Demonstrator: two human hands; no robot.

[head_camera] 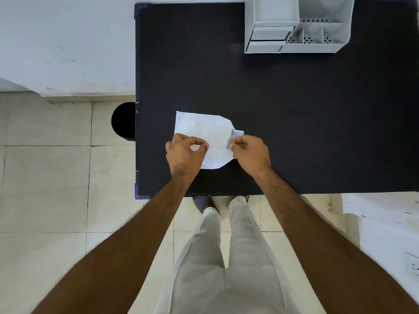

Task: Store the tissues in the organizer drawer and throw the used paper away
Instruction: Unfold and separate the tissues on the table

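A white tissue point(204, 128) lies flat on the black table point(294, 109), near its front left part. My left hand point(184, 152) pinches the tissue's near left edge between thumb and fingers. My right hand point(250, 154) pinches its right edge, where a small corner is folded up. A white organizer point(297, 45) stands at the table's far edge, with two shut drawers point(267, 38) on its left side and several open compartments to the right.
A round black bin point(124, 121) stands on the tiled floor, tight against the table's left edge and partly hidden by it. A white wall runs behind and to the left. My legs stand at the table's front edge.
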